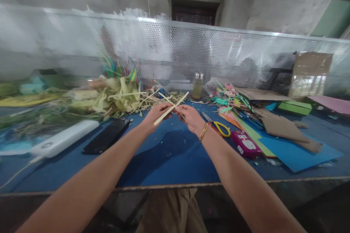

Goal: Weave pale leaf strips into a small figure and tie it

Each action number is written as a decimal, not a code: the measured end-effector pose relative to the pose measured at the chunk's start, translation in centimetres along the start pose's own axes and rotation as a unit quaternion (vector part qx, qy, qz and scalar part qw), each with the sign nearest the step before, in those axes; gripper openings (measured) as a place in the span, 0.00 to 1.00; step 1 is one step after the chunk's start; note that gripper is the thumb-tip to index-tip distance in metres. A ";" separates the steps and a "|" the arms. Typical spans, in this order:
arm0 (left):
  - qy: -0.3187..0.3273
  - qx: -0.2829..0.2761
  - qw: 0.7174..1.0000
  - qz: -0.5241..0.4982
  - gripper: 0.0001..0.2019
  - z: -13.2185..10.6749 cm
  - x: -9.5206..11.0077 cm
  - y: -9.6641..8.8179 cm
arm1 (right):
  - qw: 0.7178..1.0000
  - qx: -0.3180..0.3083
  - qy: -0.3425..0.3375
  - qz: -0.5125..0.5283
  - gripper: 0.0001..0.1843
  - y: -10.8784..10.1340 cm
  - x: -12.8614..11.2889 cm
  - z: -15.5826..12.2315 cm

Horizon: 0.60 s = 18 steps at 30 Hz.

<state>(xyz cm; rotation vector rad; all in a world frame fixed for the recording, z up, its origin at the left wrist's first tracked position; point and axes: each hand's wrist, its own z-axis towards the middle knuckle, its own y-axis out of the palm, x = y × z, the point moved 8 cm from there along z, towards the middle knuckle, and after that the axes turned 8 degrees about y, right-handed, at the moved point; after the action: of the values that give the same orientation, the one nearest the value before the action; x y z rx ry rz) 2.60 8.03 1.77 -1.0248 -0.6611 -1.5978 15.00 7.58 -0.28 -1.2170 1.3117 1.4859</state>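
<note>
Pale yellow-green flat strips [160,117] cross each other in an X between my two hands, above the blue table top [161,164]. My left hand [157,115] pinches them near the crossing from the left. From the right, my right hand [190,116] pinches them too, with a gold chain bracelet on its wrist. The strips look like dried corn husk; I cannot be sure. Just right of my right hand lie yellow-handled scissors [222,129]. A pile of pale husks [124,93] lies beyond my left hand.
A black phone [106,136] and a white power strip [65,138] lie at left. A glass bottle [197,85] stands by the perforated metal screen [164,47]. At right are a magenta device [245,143], blue paper [298,156] and cardboard pieces [284,129].
</note>
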 end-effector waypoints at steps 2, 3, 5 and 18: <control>-0.014 0.030 0.999 -0.022 0.11 -0.1 -0.3 -0.1 | 0.999 0.019 -0.046 -0.016 0.10 -0.1 -0.5 0.0; -0.018 0.046 0.998 -0.025 0.12 -0.2 -0.4 -0.1 | 0.997 0.029 -0.068 -0.022 0.10 -0.1 -0.7 0.0; -0.020 0.067 0.997 -0.026 0.15 -0.4 -0.4 -0.1 | 0.993 0.049 -0.102 -0.030 0.10 -0.1 -1.0 -0.2; 0.036 0.176 0.984 -0.017 0.18 -0.7 -0.2 -1.4 | 0.984 0.085 -0.159 -0.006 0.09 0.3 -0.9 -0.8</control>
<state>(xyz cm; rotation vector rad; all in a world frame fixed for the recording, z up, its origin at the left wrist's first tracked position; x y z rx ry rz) 1.08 7.92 1.43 -0.6963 -0.8790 -1.4735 15.04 6.81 0.62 -0.8381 1.1835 1.4573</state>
